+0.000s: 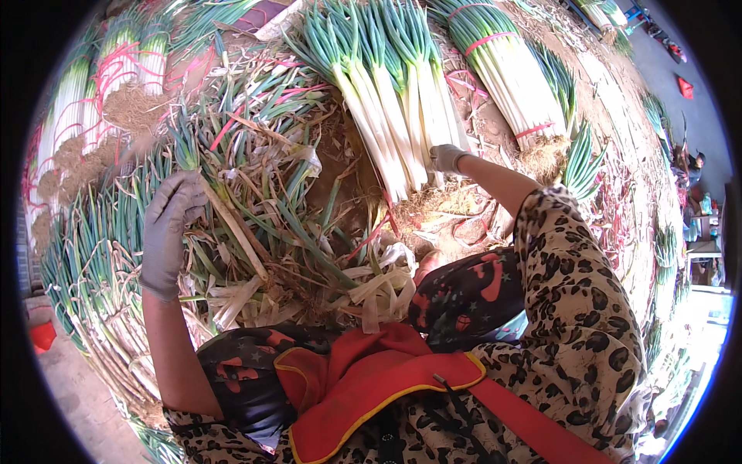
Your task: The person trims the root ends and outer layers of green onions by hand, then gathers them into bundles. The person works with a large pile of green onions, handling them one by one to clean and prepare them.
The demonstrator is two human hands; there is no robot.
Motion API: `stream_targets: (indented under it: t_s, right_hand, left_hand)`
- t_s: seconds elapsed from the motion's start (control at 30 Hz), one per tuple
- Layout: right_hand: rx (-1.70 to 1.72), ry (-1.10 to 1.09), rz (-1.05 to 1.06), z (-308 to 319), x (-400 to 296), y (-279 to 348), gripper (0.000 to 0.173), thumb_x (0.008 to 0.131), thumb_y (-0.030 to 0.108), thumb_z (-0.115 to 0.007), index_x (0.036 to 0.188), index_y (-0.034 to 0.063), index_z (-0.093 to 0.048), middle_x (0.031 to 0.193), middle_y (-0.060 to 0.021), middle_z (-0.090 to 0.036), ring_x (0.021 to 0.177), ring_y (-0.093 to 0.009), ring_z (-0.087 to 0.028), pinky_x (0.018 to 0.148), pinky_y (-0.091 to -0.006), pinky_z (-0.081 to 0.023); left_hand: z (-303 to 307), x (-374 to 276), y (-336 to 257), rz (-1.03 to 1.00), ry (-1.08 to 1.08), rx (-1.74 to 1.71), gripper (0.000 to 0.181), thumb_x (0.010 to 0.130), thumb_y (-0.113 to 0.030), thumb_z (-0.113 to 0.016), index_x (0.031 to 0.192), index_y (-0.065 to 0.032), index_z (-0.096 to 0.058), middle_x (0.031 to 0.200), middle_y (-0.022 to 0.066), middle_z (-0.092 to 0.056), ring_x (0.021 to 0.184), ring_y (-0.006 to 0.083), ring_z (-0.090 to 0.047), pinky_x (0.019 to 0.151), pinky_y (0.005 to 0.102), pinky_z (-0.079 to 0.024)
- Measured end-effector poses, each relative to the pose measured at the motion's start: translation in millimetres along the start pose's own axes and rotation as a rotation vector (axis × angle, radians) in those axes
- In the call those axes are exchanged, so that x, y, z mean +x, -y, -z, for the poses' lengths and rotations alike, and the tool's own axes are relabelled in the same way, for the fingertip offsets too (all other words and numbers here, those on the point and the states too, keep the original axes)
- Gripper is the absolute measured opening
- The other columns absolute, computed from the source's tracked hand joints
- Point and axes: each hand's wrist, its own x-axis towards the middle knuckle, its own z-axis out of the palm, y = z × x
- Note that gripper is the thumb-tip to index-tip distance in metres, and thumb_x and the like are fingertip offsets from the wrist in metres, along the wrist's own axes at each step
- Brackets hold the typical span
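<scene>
My left hand (174,226), in a thin grey glove, is at the left with its fingertips around the upper part of an unpeeled green onion stalk (235,232). That stalk slants down to the right over loose leaves, and its green tops rise above the fingers. My right hand (446,158), gloved too, has curled fingers at the lower white part of a cleaned green onion on the right side of a row of cleaned green onions (385,116). The row lies with its green tops away from me and its roots towards me. The right fingertips are partly hidden.
Peelings and dry leaves (261,145) heap between the hands. A large pile of unpeeled green onions (116,278) lies left. Tied bundles stand at the upper left, and another bundle with pink ties (504,75) lies right of the row. Pink tape (377,235) trails near my knees.
</scene>
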Motion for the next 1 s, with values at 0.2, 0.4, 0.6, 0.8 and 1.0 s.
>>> stream_targets:
  t_s: [0.2,0.4,0.6,0.8,1.0]
  right_hand:
    - [0.263,-0.593,-0.367,36.3,-10.0,-36.3,0.039,0.082,0.032,-0.071,0.102,0.0002,-0.062,0.095,-0.0215,-0.069,0.09,-0.033,-0.067,0.081,-0.043,-0.053]
    - [-0.081,-0.268,-0.313,18.0,12.4,-92.7,0.041,0.079,0.031,-0.066,0.106,0.0016,-0.067,0.106,-0.0239,-0.068,0.1,-0.033,-0.067,0.09,-0.0406,-0.052]
    - [0.259,-0.226,-0.441,21.3,20.3,-63.6,0.053,0.083,0.035,-0.067,0.123,0.0007,-0.057,0.118,-0.0232,-0.063,0.107,-0.032,-0.064,0.093,-0.039,-0.051]
    - [0.516,-0.249,-0.447,-12.3,23.9,-32.7,0.11,0.071,0.037,-0.086,0.148,-0.0034,-0.019,0.137,-0.0287,-0.048,0.127,-0.035,-0.05,0.106,-0.0387,-0.042]
    - [0.253,-0.226,-0.499,-3.1,23.0,-41.9,0.087,0.086,0.043,-0.067,0.146,-0.0011,-0.023,0.144,-0.0237,-0.041,0.129,-0.032,-0.049,0.107,-0.0394,-0.039]
  left_hand:
    - [-5.4,-1.3,-3.9,0.007,0.031,0.014,0.027,0.099,-0.019,-0.051,0.121,-0.0055,-0.06,0.102,0.0016,-0.065,0.091,0.0107,-0.06,0.084,0.0269,-0.047]
    - [-9.9,3.3,-0.9,-0.012,0.055,-0.016,0.025,0.099,-0.018,-0.05,0.118,-0.0061,-0.061,0.101,-0.0003,-0.064,0.089,0.0089,-0.06,0.082,0.025,-0.047]
    - [-5.3,-3.8,-6.8,-0.001,0.043,0.005,0.026,0.097,-0.019,-0.052,0.118,-0.0054,-0.061,0.101,0.0,-0.065,0.09,0.0096,-0.061,0.083,0.0254,-0.047]
    - [-7.5,1.0,0.3,0.004,0.048,-0.002,0.025,0.1,-0.018,-0.049,0.119,-0.007,-0.06,0.1,0.0002,-0.065,0.088,0.0092,-0.06,0.081,0.025,-0.048]
    - [-20.6,10.1,-3.1,0.0,0.086,0.0,0.025,0.1,-0.019,-0.05,0.119,-0.0072,-0.061,0.099,0.0004,-0.065,0.088,0.0093,-0.06,0.082,0.0256,-0.048]
